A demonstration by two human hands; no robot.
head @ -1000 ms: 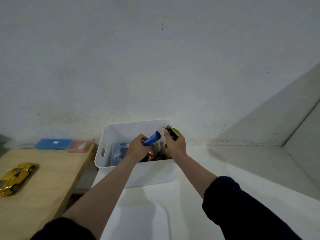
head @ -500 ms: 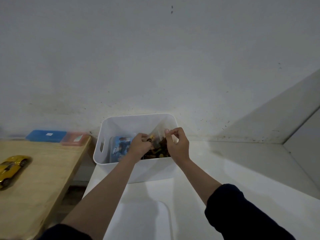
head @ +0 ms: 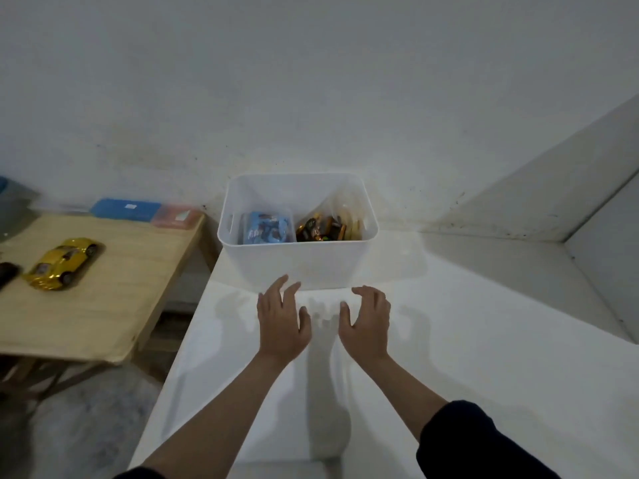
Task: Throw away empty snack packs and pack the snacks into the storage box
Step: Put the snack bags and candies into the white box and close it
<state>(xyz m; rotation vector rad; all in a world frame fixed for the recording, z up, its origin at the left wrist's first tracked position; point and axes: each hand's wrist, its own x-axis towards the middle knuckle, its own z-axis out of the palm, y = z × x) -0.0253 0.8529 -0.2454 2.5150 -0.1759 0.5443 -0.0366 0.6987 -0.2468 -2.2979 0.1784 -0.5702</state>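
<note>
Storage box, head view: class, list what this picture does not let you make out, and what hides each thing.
- Box floor, head view: hidden by its near wall and the snacks.
- Blue pack print: too blurred to read.
- Dark wrappers: number and kind unclear, small and piled.
- Black thing beside the yellow car: cut off by the left edge.

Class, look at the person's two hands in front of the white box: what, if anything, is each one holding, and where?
Nothing is held. The left hand and right hand hover open, fingers spread, short of the storage box.
</note>
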